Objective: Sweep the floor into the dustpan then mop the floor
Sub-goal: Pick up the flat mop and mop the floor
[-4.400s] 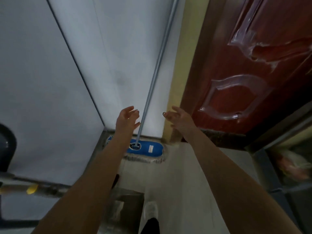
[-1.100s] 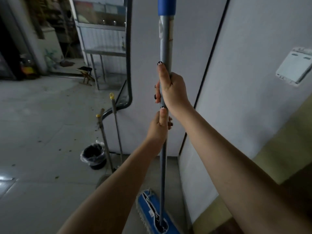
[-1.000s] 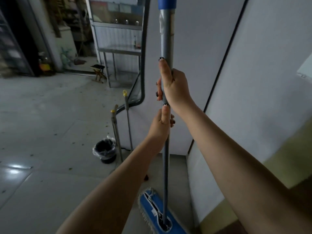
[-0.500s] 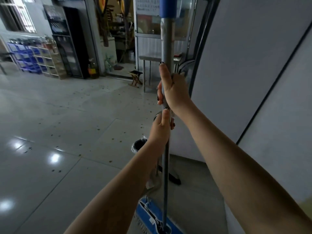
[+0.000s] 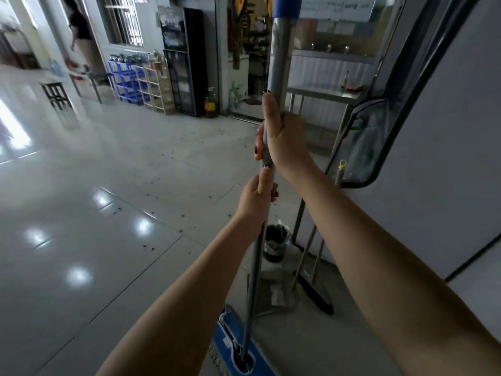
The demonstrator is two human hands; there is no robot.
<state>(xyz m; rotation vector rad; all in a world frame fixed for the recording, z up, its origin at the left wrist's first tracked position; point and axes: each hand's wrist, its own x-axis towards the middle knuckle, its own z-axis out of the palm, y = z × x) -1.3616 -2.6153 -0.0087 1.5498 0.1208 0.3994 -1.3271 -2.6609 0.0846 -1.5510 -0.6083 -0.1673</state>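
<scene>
I hold a flat mop upright in front of me. Its grey metal pole (image 5: 279,58) has a blue grip at the top, and its blue head (image 5: 235,348) rests on the floor near my feet. My right hand (image 5: 282,139) grips the pole higher up, thumb pointing upward. Just beneath it my left hand (image 5: 256,198) grips the pole too. A metal dustpan (image 5: 276,291) and a black-bristled broom (image 5: 315,293) stand against the white wall to the right. The grey tiled floor (image 5: 108,213) carries several small bits of debris.
A small bin with a black bag (image 5: 276,242) stands beside the dustpan. A white wall (image 5: 447,131) runs along the right. Far back are a metal table (image 5: 322,96), a black cabinet (image 5: 187,61), blue crates (image 5: 124,82), a stool (image 5: 55,93) and a person (image 5: 81,31).
My view has swung left from the wall corner to the open floor. Both hands, empty 4.4 s ago, keep the same hold on the mop pole as a second ago.
</scene>
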